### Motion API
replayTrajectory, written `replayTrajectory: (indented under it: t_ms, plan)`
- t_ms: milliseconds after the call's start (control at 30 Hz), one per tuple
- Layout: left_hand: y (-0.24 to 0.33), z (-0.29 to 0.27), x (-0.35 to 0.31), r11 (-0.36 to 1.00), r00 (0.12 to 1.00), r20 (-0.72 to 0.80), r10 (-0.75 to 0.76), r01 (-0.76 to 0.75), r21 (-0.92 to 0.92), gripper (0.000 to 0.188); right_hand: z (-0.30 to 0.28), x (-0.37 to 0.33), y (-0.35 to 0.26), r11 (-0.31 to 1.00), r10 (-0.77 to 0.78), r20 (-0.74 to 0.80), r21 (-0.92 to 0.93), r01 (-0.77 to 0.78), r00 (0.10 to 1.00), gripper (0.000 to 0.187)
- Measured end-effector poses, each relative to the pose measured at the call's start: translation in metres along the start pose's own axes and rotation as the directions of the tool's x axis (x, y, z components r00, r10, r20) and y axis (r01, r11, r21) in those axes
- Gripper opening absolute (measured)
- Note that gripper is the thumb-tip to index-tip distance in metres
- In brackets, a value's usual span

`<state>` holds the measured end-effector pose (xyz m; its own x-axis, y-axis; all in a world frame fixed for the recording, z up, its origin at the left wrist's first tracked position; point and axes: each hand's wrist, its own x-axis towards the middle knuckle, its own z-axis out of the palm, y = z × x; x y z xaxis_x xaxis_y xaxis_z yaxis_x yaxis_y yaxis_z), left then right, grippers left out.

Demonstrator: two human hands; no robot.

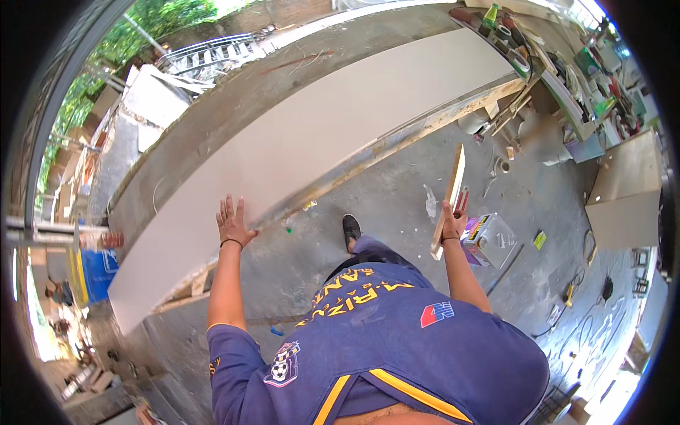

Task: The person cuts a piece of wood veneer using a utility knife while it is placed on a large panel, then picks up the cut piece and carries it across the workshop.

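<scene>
A long pale panel (319, 120) lies along the workbench, its near left end jutting past the bench edge. My left hand (234, 223) rests flat on the panel near its front edge, fingers spread and holding nothing. Off to the right, away from the bench, my right hand (453, 222) is closed around a narrow wooden strip (454, 177). The strip is held tilted, with its upper end pointing away from me. A red-handled tool (462, 199) shows beside the right hand; whether the hand grips it too, I cannot tell.
A clear-sided container with purple (492, 241) stands on the floor by my right arm. Cluttered shelving (588, 92) and a box-like cabinet (623, 195) are at the right. Cables (588, 248) and scraps lie on the concrete floor. A blue bin (98, 273) stands at the left.
</scene>
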<state>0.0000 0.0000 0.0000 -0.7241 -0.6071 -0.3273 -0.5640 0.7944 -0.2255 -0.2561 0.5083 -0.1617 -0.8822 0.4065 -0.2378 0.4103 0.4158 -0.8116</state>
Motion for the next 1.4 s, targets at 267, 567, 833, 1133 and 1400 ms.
replayTrajectory:
  t_ms: [267, 567, 833, 1133, 1400]
  plan:
    - [-0.040, 0.004, 0.053, 0.962, 0.967, -0.053, 0.248, -0.253, -0.101, 0.112, 0.032, 0.007, -0.058, 0.999, 0.021, -0.064, 0.038, -0.019, 0.998, 0.075]
    - [-0.055, -0.013, 0.045, 0.929, 0.940, -0.107, 0.323, -0.337, -0.155, 0.093, 0.053, -0.019, -0.077, 0.998, 0.039, -0.116, -0.035, -0.043, 0.993, 0.078]
    - [-0.055, -0.004, 0.043, 0.896, 0.897, -0.255, 0.362, -0.410, -0.170, 0.077, 0.068, -0.016, -0.092, 0.997, 0.018, -0.097, -0.077, -0.025, 0.995, 0.079]
    - [-0.056, 0.006, 0.036, 0.873, 0.866, -0.344, 0.363, -0.446, -0.200, 0.068, 0.084, -0.017, -0.091, 0.997, -0.025, -0.112, -0.074, 0.017, 0.993, 0.080]
    - [-0.062, 0.006, 0.039, 0.875, 0.832, -0.406, 0.379, -0.464, -0.134, 0.062, 0.086, -0.032, -0.084, 0.995, 0.066, -0.092, 0.081, -0.059, 0.994, 0.074]
